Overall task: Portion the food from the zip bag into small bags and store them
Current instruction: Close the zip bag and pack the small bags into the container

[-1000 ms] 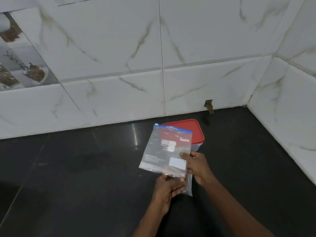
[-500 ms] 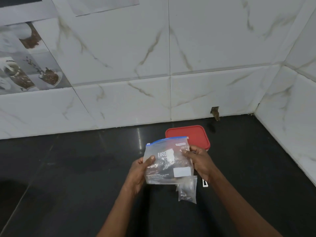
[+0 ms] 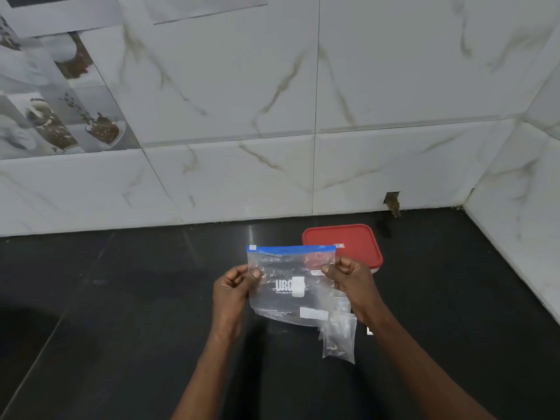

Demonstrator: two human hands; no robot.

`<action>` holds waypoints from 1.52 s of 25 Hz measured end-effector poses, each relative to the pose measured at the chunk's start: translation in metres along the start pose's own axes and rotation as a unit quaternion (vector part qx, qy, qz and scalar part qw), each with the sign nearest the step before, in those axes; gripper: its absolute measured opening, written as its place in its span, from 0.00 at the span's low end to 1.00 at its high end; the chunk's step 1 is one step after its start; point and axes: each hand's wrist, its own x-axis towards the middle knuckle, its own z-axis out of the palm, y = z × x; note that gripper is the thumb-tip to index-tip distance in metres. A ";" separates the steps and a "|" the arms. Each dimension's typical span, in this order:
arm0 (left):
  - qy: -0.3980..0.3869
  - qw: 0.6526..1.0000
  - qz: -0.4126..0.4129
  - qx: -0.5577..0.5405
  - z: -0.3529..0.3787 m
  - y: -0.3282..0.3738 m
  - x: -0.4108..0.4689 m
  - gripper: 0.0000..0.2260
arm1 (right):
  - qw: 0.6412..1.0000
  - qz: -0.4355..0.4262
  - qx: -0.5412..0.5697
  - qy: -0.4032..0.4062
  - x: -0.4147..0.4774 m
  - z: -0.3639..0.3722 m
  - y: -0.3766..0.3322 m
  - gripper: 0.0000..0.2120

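A clear zip bag (image 3: 289, 286) with a blue zip strip and white print hangs upright over the black counter. My left hand (image 3: 233, 283) pinches its left edge and my right hand (image 3: 348, 278) pinches its right edge, just below the strip. Small clear bags (image 3: 338, 339) lie on the counter under its lower right corner, partly covered by it. Behind the bag stands a container with a red lid (image 3: 353, 242).
The black counter (image 3: 121, 298) runs to a marble-tiled wall (image 3: 272, 116) at the back and a side wall (image 3: 521, 222) at the right. A small white object (image 3: 369, 330) lies beside my right forearm.
The zip bag went from tilted and held near its bottom to upright and spread flat. My left hand moved up to its left edge, my right hand to the upper right edge.
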 end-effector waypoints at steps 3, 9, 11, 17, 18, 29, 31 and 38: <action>0.013 0.999 0.017 -0.032 0.000 0.005 0.000 0.08 | 1.000 -0.010 0.005 -0.011 0.001 0.001 -0.007 0.06; 0.021 0.999 0.050 -0.004 -0.005 0.011 0.005 0.06 | 1.000 -0.001 -0.024 -0.017 0.010 0.003 -0.006 0.08; 0.030 0.998 0.050 0.008 -0.007 0.012 0.007 0.06 | 0.999 -0.005 -0.035 -0.013 0.011 0.005 -0.013 0.09; 0.025 0.997 0.064 0.030 -0.004 0.017 0.004 0.03 | 0.933 -0.218 -0.272 0.093 0.007 0.030 -0.048 0.17; 0.026 0.997 0.064 0.029 -0.003 0.016 0.004 0.02 | 0.907 -0.276 -0.314 0.053 0.006 0.042 -0.054 0.17; 0.043 0.990 0.118 0.064 -0.005 0.021 0.000 0.04 | 0.821 -0.255 -0.473 -0.192 0.024 0.118 -0.069 0.07; 0.040 0.987 0.133 0.076 -0.009 0.021 0.001 0.03 | 0.847 -0.238 -0.430 -0.203 0.023 0.118 -0.068 0.05; 0.058 0.980 0.151 0.114 -0.005 0.010 0.002 0.04 | 0.640 -0.291 -0.691 -0.168 0.025 0.121 -0.047 0.10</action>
